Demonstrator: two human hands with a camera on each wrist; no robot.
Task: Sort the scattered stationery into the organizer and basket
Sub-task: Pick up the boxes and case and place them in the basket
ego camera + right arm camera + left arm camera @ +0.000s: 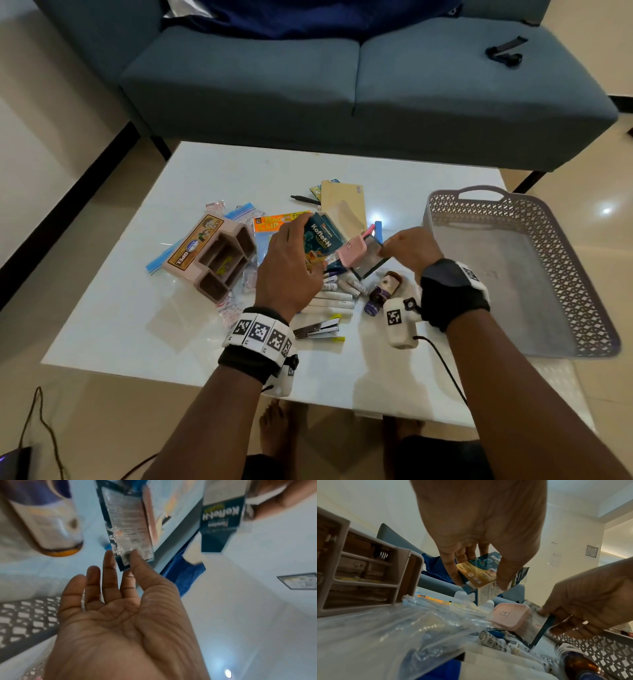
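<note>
Above a stapler (pixel 318 330) near the table's (pixel 205 164) front edge, my left hand (pixel 291 263) grips a dark Koflet-H box (pixel 322 236) while my right hand (pixel 409 250) pinches a clear packet (pixel 368 255) carrying a pink case (pixel 352 251). The tipped organizer (pixel 219 255) lies left. The grey basket (pixel 565 246) sits right, the sofa (pixel 342 85) beyond.

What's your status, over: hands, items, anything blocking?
Left hand grips Koflet box. Right hand pinches packet holding the pink case. Basket holds nothing; organizer tipped on its side. Nothing blocking.
</note>
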